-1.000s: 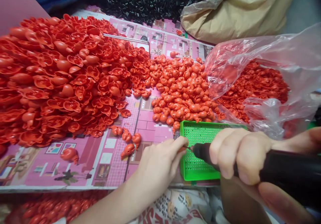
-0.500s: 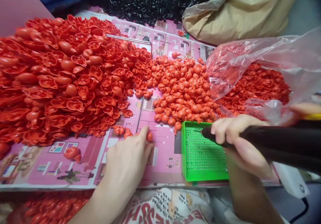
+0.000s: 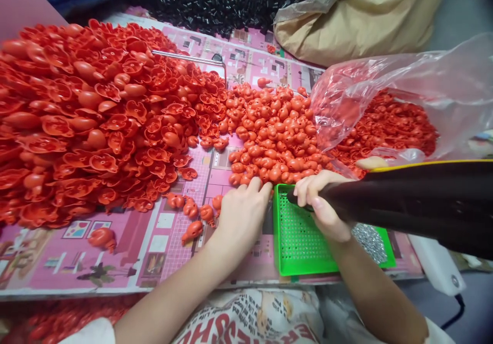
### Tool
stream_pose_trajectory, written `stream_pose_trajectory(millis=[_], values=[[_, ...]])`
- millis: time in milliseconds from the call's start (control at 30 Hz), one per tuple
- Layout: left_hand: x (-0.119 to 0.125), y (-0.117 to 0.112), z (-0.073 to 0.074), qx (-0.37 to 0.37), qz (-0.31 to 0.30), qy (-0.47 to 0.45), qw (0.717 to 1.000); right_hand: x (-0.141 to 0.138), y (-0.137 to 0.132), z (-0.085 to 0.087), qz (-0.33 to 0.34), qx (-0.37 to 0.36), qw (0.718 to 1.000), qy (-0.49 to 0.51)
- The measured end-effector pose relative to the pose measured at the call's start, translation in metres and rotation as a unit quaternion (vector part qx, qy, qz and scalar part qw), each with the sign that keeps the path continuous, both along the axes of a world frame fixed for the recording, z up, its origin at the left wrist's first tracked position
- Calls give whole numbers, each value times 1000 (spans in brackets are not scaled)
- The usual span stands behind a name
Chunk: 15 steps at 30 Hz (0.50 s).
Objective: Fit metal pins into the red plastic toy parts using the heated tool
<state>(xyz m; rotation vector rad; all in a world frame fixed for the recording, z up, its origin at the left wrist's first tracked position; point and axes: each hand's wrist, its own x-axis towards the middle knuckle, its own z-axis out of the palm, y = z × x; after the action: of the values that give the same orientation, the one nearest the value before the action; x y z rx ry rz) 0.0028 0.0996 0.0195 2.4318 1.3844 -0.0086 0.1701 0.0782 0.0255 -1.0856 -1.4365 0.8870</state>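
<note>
My right hand (image 3: 325, 205) is wrapped round the front of a black electric screwdriver (image 3: 408, 200). Its tip points down over the far left corner of a green tray (image 3: 278, 236), which has a perforated plate and a heap of small silver screws (image 3: 370, 241). My left hand (image 3: 244, 213) is at the near edge of a pile of rounded red plastic parts (image 3: 275, 128), its fingers bent down and closed, with the fingertips hidden. Several joined red pieces (image 3: 190, 208) lie just left of this hand.
A large heap of open red shell halves (image 3: 96, 113) covers the left of the table. At right is a clear plastic bag (image 3: 346, 97) of red parts. Black small parts (image 3: 215, 0) and a tan sack (image 3: 358, 20) lie at the back; a metal wire frame (image 3: 188, 56) stands between.
My left hand has moved right and away from me, from the joined red pieces to the pile's edge. My right hand and the screwdriver have shifted left, uncovering the screws.
</note>
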Motion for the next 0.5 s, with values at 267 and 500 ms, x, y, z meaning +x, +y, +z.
stream_pose_trajectory(millis=[267, 500], values=[[-14, -12, -3, -51, -6, -44, 998, -1, -2, 0, -2, 11, 1000, 15], [-20, -25, -6, -115, 20, -128, 985, -1, 0, -7, -8, 2, 1000, 6]])
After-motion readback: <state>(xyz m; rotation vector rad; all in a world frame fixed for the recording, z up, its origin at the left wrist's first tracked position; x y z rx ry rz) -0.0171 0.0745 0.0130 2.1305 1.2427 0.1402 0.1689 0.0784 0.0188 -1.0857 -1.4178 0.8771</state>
